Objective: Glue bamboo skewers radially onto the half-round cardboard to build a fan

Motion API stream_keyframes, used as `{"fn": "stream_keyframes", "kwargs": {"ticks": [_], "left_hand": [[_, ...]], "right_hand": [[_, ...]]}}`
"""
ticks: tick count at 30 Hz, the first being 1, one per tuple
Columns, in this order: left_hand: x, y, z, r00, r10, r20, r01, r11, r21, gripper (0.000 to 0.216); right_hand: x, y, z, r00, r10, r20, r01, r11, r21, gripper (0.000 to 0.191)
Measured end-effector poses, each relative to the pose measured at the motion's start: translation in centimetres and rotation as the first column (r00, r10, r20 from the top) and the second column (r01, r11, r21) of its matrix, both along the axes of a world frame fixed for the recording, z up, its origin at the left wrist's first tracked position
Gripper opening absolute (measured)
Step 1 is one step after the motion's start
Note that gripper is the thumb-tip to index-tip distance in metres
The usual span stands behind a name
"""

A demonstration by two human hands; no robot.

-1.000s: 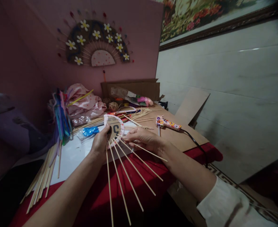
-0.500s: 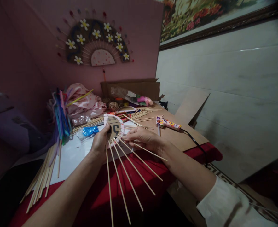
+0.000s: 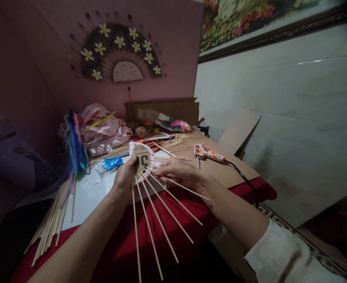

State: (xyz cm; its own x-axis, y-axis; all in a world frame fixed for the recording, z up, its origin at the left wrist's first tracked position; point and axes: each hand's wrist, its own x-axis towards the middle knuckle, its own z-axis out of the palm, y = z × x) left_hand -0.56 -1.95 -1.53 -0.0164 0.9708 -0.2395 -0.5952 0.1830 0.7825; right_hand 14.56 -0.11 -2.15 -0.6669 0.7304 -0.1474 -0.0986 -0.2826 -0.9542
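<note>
My left hand is closed on a cardboard half-disc, its thumb on the face with dark printed characters. White fabric with small red marks wraps the disc's curved edge. Several thin wooden sticks fan out from that edge towards me, over the red cloth. At the disc's right side, my right hand pinches the inner end of the rightmost stick; its fingertips partly hide where stick and edge meet.
A flower-patterned glue gun with a black cord lies on a brown board. Loose sticks lie at the left, beside coloured pipe cleaners, a blue packet and pink cloth. A decorated fan hangs behind.
Both hands keep their hold on the half-disc and the stick, almost unmoved. The whole view has shifted only very slightly.
</note>
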Motion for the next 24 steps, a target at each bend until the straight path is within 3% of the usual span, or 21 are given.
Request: {"fn": "stream_keyframes", "kwargs": {"ticks": [24], "left_hand": [[0.09, -0.18, 0.18, 1.000, 0.018, -0.021, -0.017, 1.000, 0.023, 0.030]], "right_hand": [[0.07, 0.10, -0.02, 1.000, 0.019, -0.015, -0.019, 0.999, -0.047, 0.014]]}}
